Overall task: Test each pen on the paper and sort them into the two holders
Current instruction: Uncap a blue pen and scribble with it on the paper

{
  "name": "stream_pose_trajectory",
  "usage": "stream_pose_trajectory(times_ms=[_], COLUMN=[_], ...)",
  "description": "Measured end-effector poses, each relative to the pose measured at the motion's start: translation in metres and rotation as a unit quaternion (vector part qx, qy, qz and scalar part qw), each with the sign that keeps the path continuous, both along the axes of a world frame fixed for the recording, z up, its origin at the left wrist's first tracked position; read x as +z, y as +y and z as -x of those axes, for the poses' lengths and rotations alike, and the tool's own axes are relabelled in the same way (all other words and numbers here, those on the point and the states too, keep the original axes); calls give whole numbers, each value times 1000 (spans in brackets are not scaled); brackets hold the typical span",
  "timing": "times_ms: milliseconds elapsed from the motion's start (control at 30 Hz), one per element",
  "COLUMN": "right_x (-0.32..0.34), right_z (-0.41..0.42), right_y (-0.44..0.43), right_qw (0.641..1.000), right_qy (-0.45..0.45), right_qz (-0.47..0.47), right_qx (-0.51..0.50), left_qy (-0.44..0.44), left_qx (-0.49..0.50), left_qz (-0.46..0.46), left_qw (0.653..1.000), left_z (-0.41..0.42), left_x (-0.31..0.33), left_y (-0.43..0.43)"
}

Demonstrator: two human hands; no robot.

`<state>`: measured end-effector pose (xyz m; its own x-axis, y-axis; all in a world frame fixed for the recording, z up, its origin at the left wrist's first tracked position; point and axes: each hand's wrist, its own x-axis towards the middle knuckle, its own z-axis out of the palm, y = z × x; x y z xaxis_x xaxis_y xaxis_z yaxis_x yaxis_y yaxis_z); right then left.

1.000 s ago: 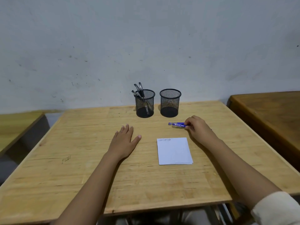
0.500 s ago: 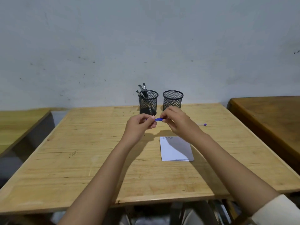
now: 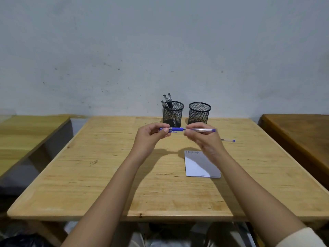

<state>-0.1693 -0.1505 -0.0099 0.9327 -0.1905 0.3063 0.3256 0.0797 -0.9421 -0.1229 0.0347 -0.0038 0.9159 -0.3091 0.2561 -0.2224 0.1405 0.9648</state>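
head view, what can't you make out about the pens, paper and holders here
- Writing on the paper: too small to read.
- Blue pen: cap junction hidden by the left hand and right hand.
- Right holder: mesh hides any contents.
- Spare pen: partly behind the right hand.

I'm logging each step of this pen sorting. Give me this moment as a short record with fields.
left hand: grips the blue cap end of the pen
right hand: grips the clear barrel
pen: level, in the air above the table
paper: flat, scribbles along its top edge
left holder: dark pens inside
right holder: no pens showing
spare pen: lying on the table, right of the hands
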Motion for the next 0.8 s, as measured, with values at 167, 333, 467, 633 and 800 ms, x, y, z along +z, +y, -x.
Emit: stream_pose_trajectory(times_ms=[167,333,467,633,800], right_x=[-1,13,12,-26,-29], right_z=[-7,2,13,1,2], right_y=[15,-29,-61,-21,-29], right_qw=[998,994,984,989,983], right_qy=[18,0,16,75,66], right_qz=[-61,-67,-159,-125,-159], right_qx=[18,-81,-76,-37,-63], left_qy=[-16,5,20,39,-65], left_qx=[13,124,146,90,131], left_qz=[-31,-35,-99,-195,-306], left_qw=[999,992,984,976,941], left_z=[2,-14,-33,-22,-28], left_x=[4,-3,-15,-55,-67], left_y=[-8,44,85,31,25])
